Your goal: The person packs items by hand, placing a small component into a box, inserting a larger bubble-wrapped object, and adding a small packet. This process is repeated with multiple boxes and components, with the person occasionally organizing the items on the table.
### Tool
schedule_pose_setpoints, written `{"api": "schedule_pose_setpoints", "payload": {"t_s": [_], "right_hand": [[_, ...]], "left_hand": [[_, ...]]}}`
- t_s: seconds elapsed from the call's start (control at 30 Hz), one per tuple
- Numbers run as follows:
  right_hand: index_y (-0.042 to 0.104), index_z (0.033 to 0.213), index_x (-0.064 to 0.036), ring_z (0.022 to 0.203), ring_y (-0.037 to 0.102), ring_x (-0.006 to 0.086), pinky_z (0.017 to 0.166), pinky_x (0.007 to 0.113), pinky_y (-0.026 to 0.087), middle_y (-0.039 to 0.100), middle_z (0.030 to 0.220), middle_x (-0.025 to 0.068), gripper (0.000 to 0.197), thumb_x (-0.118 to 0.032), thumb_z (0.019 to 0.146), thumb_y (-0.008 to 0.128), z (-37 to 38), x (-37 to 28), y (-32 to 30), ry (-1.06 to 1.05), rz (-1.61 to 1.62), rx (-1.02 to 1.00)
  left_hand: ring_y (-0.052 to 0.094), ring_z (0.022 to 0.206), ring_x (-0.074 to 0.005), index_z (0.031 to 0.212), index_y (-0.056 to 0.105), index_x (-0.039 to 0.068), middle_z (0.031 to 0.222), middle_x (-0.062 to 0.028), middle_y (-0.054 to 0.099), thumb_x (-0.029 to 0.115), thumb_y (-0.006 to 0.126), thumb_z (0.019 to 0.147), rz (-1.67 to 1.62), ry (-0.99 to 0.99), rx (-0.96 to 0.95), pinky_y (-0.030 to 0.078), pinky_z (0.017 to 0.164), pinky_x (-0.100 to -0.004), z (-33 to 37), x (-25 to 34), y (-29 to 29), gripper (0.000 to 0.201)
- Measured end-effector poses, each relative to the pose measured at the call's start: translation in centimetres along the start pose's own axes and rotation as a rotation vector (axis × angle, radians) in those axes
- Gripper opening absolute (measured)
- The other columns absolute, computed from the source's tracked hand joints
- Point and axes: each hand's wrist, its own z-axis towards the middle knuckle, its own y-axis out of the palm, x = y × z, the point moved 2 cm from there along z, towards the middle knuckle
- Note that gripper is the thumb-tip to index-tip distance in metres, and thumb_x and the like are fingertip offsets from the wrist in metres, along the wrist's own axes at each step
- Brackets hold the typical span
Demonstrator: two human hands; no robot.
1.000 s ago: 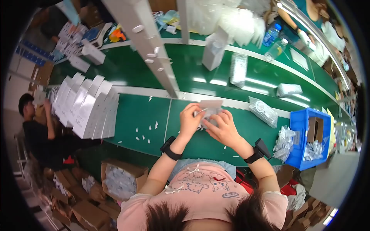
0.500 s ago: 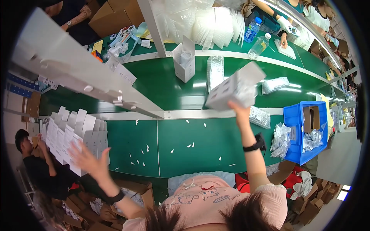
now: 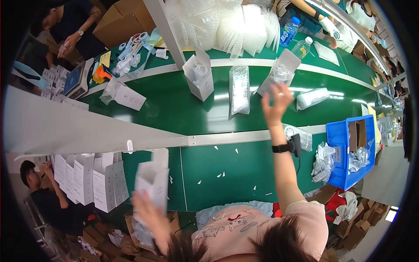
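Note:
A white open-topped carton (image 3: 153,185) is gripped by my left hand (image 3: 152,216), which is smeared by motion, over the near left part of the green table. My right hand (image 3: 278,105) reaches across to the far green surface, fingers apart. Just beyond its fingertips stands another white carton (image 3: 281,72), flap up, with clear plastic wrapping inside. To the left of my left hand, several white open cartons (image 3: 102,181) stand in a row. Bubble-wrapped packs (image 3: 239,89) lie on the far surface, and one more wrapped pack (image 3: 299,136) rests near my right wrist.
A blue bin (image 3: 345,174) holding crumpled plastic stands at the right. A metal post (image 3: 109,131) crosses the left side, joining a raised rail (image 3: 244,135). More filled cartons (image 3: 198,81) stand farther off. Small white paper scraps (image 3: 219,175) dot the near table. Other people work around.
My right hand has moved away from me and let go of the filled carton on the far surface. My left hand has brought a carton rightward from the row.

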Motion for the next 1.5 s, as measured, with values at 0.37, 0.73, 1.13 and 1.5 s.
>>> {"api": "schedule_pose_setpoints", "payload": {"t_s": [0.37, 0.73, 1.13, 1.5], "right_hand": [[0.011, 0.139, -0.0140, 0.099, 0.050, 0.0362, 0.081, 0.042, 0.045, 0.041, 0.118, 0.0234, 0.093, -0.020, 0.066, 0.068, -3.5, -1.8, 13.9, 0.693, 0.296, -1.046], [0.022, 0.131, -0.0144, 0.106, 0.046, 0.0217, 0.084, 0.035, 0.044, 0.040, 0.119, 0.0122, 0.068, 0.004, 0.074, 0.053, -4.5, -11.8, -8.4, 1.686, 1.784, -0.083], [0.021, 0.128, -0.0110, 0.108, 0.042, 0.0251, 0.094, 0.040, 0.036, 0.040, 0.117, 0.0112, 0.073, -0.004, 0.071, 0.065, -5.8, -11.0, -11.6, 1.102, 0.956, 0.183], [0.058, 0.102, -0.0084, 0.113, 0.038, 0.0342, 0.090, 0.047, 0.034, 0.046, 0.115, 0.0157, 0.041, -0.016, 0.064, 0.071, -11.0, 2.9, -18.4, 0.495, -0.194, -0.383]], "left_hand": [[0.025, 0.123, -0.0409, 0.133, 0.027, 0.009, 0.136, -0.0198, 0.025, 0.015, 0.076, 0.059, -0.277, 0.235, -0.389, 0.030, 0.098, -0.0447, 1.3, 2.6, 14.0, 0.089], [0.037, 0.117, -0.0342, 0.130, 0.028, 0.006, 0.127, -0.0186, 0.035, 0.012, 0.082, 0.048, -0.830, 0.374, -0.534, 0.032, 0.098, -0.0383, 4.6, 6.7, 16.1, 0.098], [0.041, 0.109, -0.0384, 0.115, 0.024, 0.009, 0.120, -0.0215, 0.034, 0.006, 0.082, 0.050, -0.853, 0.685, 0.045, 0.038, 0.088, -0.0449, 1.9, 15.2, 14.5, 0.087], [0.038, 0.112, -0.0386, 0.112, 0.018, 0.015, 0.124, -0.0245, 0.023, 0.008, 0.082, 0.056, -1.031, 0.811, 0.169, 0.040, 0.089, -0.0459, 2.6, 13.5, 18.8, 0.086]]}}
